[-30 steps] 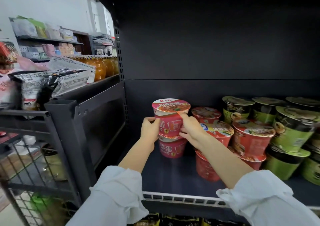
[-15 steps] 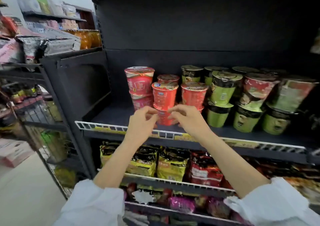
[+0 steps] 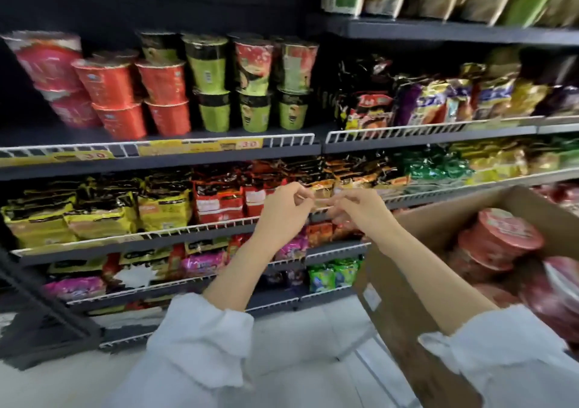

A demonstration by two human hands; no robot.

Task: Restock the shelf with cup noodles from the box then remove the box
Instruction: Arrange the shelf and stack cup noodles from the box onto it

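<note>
Both hands, left hand (image 3: 283, 208) and right hand (image 3: 357, 210), loosely curled, apparently empty (blurry). Cup noodles (image 3: 498, 240) lie in the box (image 3: 404, 307), lower right: light, crushable; we'd grip the sidewalls below the rim.

box (image 3: 404, 323): cut off right | price labels (image 3: 200, 147): blurred, unreadable
</note>
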